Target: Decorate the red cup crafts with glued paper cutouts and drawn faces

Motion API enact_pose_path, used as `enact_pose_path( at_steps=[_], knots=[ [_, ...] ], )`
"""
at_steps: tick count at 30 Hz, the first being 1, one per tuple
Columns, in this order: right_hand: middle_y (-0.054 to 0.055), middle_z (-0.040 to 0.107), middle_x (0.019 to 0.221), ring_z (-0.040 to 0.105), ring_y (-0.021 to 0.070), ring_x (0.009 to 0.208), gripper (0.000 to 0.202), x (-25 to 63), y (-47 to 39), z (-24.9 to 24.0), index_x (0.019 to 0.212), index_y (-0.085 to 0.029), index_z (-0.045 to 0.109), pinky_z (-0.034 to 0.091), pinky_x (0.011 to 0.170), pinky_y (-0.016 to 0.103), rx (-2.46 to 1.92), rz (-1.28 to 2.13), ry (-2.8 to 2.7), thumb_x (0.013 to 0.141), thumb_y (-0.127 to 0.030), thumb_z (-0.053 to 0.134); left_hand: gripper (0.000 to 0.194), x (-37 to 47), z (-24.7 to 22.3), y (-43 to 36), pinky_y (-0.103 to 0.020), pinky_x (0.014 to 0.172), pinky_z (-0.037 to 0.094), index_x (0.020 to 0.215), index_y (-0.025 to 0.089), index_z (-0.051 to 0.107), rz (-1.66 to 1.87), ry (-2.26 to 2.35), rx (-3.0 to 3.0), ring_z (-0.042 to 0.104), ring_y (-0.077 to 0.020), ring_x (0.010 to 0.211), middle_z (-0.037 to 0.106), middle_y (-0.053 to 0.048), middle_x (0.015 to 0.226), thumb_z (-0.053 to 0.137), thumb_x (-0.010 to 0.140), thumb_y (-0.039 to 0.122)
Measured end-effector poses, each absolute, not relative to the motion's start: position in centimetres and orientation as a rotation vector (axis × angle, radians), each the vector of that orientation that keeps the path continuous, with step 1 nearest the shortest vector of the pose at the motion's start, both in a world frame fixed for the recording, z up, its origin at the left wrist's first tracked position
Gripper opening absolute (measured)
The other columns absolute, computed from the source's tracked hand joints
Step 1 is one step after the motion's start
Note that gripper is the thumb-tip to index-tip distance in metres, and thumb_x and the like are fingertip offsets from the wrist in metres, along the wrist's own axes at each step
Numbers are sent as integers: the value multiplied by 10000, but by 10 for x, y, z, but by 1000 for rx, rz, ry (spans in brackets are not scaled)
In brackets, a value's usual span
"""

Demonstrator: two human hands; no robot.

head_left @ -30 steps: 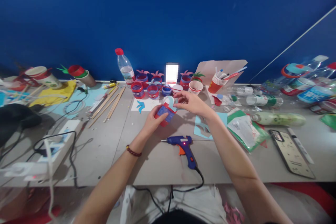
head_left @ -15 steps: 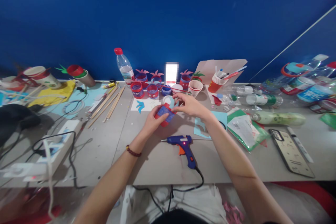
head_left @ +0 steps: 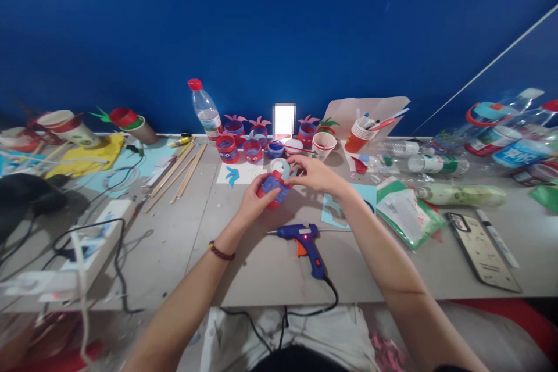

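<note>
My left hand (head_left: 254, 199) is wrapped round a small purple cup (head_left: 272, 185) with red bands, which it holds tilted above the table. At the cup's rim, the fingers of my right hand (head_left: 316, 174) pinch a light-blue paper cutout (head_left: 286, 171); part of it is hidden by the fingers. Just below both hands a blue glue gun (head_left: 308, 241) with an orange trigger lies on its side, its small light glowing red. A blue leaf-shaped paper cutout (head_left: 232, 176) rests on a white sheet (head_left: 255, 174) left of the cup.
Behind my hands stand several decorated cups (head_left: 227, 150) and a clear bottle (head_left: 205, 110). Wooden sticks (head_left: 188, 173) and a power strip (head_left: 98, 241) lie to the left. At right are a pen cup (head_left: 358, 139), plastic bottles (head_left: 438, 164), a green packet (head_left: 405, 212) and a phone (head_left: 482, 253).
Both hands keep almost the same pose, with the cup and the light-blue cutout still held together. The view has shifted very slightly.
</note>
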State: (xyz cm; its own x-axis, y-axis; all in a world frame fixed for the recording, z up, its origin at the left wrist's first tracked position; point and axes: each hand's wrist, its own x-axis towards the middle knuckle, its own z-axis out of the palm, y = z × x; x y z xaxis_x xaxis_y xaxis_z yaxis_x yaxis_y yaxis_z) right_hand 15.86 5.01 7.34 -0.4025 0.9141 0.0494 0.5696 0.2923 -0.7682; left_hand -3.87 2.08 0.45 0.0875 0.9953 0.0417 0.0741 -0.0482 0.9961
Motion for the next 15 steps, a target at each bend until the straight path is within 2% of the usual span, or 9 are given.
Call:
enact_pose_path(
  at_steps=[4, 7, 10, 13, 15],
  knots=[
    [24, 658, 828, 603, 168, 725, 437, 160, 52, 73, 1094, -201, 626, 469, 672, 304, -1280, 1048, -1997, 760, -476, 691, 524, -37, 6, 19, -400, 926, 485, 1107, 183, 593, 1134, 1146, 1317, 617, -263, 1036, 665, -92, 1117, 737, 670, 433],
    [34, 666, 826, 612, 168, 728, 371, 161, 55, 73, 978, -201, 653, 483, 692, 307, -1251, 1051, -1906, 831, -535, 593, 534, -37, 5, 19, -410, 937, 478, 1122, 183, 594, 1145, 1125, 1273, 617, -268, 1045, 666, -96, 1124, 743, 672, 429],
    [37, 673, 819, 619, 170, 756, 411, 162, 58, 72, 886, -199, 664, 485, 714, 299, -1241, 1039, -1862, 892, -568, 484, 537, -37, 2, 20, -410, 947, 474, 1145, 188, 595, 1169, 1093, 1203, 609, -270, 1075, 662, -95, 1154, 741, 686, 427],
    [37, 683, 867, 617, 171, 809, 442, 162, 61, 67, 898, -199, 678, 474, 728, 287, -1226, 1027, -1903, 902, -582, 457, 537, -38, -2, 23, -402, 949, 480, 1154, 204, 594, 1216, 1042, 1122, 604, -262, 1099, 657, -87, 1178, 744, 687, 423],
    [35, 685, 887, 611, 169, 809, 427, 160, 61, 63, 939, -196, 691, 468, 721, 284, -1233, 1038, -1932, 872, -578, 511, 533, -39, -5, 25, -400, 942, 488, 1149, 213, 597, 1241, 1006, 1070, 601, -262, 1111, 656, -83, 1184, 751, 684, 421]
  ],
)
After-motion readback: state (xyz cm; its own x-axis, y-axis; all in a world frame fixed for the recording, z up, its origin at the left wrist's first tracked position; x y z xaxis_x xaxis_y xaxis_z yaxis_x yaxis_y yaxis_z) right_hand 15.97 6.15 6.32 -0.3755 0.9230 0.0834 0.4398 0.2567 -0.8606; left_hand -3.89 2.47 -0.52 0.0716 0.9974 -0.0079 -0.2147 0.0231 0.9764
